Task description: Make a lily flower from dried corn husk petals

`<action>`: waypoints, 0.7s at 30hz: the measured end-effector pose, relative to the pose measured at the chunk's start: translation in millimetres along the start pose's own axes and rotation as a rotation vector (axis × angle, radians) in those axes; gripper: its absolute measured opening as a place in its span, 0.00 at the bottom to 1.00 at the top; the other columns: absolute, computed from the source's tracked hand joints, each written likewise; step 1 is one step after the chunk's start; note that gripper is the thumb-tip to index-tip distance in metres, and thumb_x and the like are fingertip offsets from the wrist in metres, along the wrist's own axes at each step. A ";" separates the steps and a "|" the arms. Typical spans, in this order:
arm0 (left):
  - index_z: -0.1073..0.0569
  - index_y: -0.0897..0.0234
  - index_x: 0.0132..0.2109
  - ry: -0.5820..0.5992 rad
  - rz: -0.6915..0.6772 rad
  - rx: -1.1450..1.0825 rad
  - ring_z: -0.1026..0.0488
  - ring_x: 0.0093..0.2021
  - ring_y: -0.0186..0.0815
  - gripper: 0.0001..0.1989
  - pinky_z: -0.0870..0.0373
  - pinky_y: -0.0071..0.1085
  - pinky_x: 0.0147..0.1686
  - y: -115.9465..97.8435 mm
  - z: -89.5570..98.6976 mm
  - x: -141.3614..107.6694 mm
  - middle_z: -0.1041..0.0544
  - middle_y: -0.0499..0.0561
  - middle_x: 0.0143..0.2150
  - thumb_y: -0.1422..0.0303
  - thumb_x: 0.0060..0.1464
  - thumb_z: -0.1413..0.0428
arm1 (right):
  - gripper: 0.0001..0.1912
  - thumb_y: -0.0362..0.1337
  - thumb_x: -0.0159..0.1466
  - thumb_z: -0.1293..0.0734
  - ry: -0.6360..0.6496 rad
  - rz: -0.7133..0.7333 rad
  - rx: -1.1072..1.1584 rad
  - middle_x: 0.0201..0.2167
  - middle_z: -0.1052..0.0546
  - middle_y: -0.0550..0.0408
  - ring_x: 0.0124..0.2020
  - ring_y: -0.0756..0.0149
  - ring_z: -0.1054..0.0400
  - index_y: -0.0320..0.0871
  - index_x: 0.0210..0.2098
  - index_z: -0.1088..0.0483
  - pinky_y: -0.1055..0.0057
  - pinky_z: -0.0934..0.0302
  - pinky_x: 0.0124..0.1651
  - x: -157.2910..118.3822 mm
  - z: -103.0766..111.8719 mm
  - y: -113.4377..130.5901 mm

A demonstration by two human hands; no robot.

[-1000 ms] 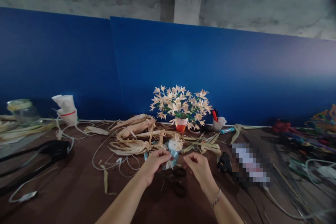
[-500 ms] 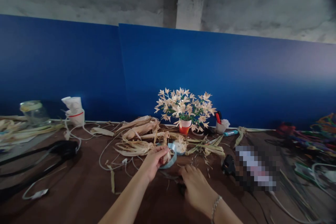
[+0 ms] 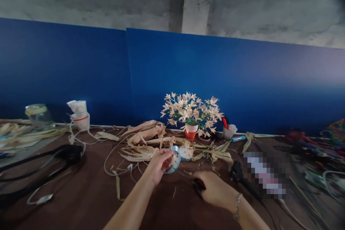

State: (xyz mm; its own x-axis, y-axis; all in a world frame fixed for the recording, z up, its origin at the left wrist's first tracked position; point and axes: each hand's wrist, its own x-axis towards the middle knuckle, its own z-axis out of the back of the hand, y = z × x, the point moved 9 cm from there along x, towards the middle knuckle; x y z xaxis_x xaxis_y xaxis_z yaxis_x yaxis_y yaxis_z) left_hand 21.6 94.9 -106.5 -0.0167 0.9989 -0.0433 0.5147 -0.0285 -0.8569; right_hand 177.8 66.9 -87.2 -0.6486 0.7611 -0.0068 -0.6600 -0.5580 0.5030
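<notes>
My left hand [image 3: 161,163] is closed in a pinch on a small pale piece of corn husk [image 3: 175,159], mostly hidden by the fingers. A light blue ring [image 3: 176,167], like a ribbon or tape roll, shows right behind it; I cannot tell whether the fingers touch it. My right hand [image 3: 212,186], with a chain bracelet at the wrist, is wrapped round the dark handles of scissors [image 3: 198,185]. Their thin blades point left toward the blue ring. Just beyond lies a second light blue roll [image 3: 185,153] with husk bits in it.
Dried corn husks [image 3: 145,134] lie heaped behind my hands. A potted husk-flower arrangement [image 3: 190,132] stands against the blue partition [image 3: 229,72]. A black-handled tool [image 3: 237,172] lies right, a cup [image 3: 81,120] and glass jar [image 3: 40,116] left, with white cords around.
My right hand has lifted off the tabletop and turned, with the scissors now showing in it, blades toward the left hand. My left hand stays almost in place.
</notes>
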 end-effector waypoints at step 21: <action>0.32 0.70 0.27 0.040 0.192 -0.203 0.37 0.20 0.23 0.05 0.45 0.17 0.16 23.6 -5.4 -2.2 0.31 0.46 0.21 0.75 0.41 0.42 | 0.18 0.39 0.46 0.31 0.148 -0.147 1.019 0.26 0.31 0.60 0.22 0.76 0.37 0.40 0.36 0.33 0.78 0.43 0.27 13.4 -23.3 -7.5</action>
State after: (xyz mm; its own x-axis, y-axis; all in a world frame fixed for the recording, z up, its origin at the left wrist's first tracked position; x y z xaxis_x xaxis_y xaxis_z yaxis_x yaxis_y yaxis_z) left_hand 38.4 92.2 -123.9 0.1297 0.9766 -0.1714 0.6667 -0.2138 -0.7140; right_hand 165.2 73.6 -111.3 -0.6731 0.7123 -0.1988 -0.1478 0.1339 0.9799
